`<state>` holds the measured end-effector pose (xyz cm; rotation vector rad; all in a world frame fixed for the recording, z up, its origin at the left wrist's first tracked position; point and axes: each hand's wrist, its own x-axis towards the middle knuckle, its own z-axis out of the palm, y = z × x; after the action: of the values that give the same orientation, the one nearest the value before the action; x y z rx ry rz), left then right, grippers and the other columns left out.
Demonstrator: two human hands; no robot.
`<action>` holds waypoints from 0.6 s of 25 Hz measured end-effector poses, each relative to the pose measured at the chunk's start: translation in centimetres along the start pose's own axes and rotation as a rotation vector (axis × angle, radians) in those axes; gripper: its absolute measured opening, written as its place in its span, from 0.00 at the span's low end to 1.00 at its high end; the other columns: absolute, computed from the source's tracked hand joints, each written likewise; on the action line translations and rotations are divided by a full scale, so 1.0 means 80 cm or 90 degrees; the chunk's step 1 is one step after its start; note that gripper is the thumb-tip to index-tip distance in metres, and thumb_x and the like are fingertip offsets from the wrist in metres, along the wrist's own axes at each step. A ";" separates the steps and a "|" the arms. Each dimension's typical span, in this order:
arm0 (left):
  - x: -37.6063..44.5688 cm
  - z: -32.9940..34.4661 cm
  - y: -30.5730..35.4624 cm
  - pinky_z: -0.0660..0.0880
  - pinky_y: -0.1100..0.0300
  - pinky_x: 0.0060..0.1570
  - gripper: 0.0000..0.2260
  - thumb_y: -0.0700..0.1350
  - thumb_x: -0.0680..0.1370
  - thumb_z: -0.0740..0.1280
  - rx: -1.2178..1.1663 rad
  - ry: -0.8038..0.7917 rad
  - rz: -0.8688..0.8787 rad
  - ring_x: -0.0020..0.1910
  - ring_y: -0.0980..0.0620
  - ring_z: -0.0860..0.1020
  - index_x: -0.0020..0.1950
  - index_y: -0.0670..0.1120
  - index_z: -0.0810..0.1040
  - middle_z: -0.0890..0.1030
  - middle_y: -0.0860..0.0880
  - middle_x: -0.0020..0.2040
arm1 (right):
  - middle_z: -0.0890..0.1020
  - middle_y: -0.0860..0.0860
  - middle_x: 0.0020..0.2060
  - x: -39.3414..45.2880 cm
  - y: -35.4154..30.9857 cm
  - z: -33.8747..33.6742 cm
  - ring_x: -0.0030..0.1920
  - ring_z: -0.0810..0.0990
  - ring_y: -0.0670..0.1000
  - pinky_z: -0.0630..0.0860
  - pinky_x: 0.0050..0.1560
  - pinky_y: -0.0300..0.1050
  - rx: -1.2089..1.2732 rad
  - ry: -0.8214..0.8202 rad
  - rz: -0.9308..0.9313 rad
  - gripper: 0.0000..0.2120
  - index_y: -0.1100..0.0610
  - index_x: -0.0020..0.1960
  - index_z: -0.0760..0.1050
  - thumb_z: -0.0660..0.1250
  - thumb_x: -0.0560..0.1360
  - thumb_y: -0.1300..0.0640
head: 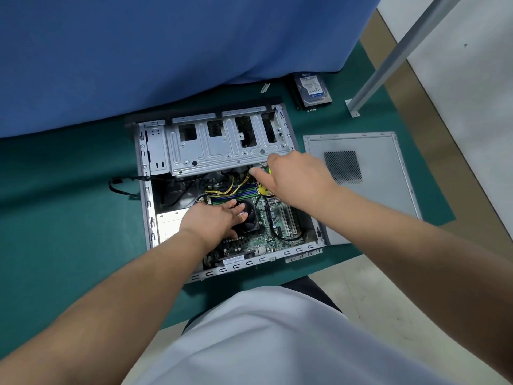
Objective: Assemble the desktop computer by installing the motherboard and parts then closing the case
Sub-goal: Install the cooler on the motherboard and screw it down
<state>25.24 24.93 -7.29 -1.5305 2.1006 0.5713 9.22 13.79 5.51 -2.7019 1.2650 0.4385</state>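
1. The open computer case (144, 173) lies on its side on the green mat (55, 218), with both hands reaching inside it.
2. The left hand (213, 218) rests with straight, spread fingers on the black cooler fan (249, 215) over the motherboard (266, 229), gripping nothing.
3. The right hand (294, 176) is curled round a yellow-handled screwdriver (263, 188), its tip pointing down towards the board near the memory slots; the tip itself is hidden.
4. The two hands are apart, with yellow and black cables (230, 190) running between them.
5. Just beyond the right hand's knuckles, the edge of the metal drive cage (222, 151) overhangs the board, leaving little room above.
6. Left of the left hand, the case wall stands close, and a black cable (122, 187) loops out over it onto the mat.
7. Right of the right arm, the removed side panel (369, 190) lies flat, touching the case's edge.
8. Farther out beyond the right hand, a hard drive (313, 88) sits at the foot of the blue cloth (166, 51).
9. Nearest the person, the case's lower rim reaches close to the mat's edge.
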 end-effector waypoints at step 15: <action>-0.003 -0.003 0.002 0.75 0.45 0.65 0.26 0.58 0.86 0.55 0.010 0.003 -0.002 0.82 0.59 0.48 0.83 0.59 0.52 0.46 0.60 0.83 | 0.78 0.54 0.54 -0.007 0.014 0.009 0.46 0.81 0.59 0.76 0.38 0.50 0.058 0.018 -0.147 0.24 0.54 0.66 0.70 0.60 0.81 0.36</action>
<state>25.13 24.99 -6.94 -1.5277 2.1017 0.5496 7.82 13.66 5.01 -2.7405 0.9380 0.3093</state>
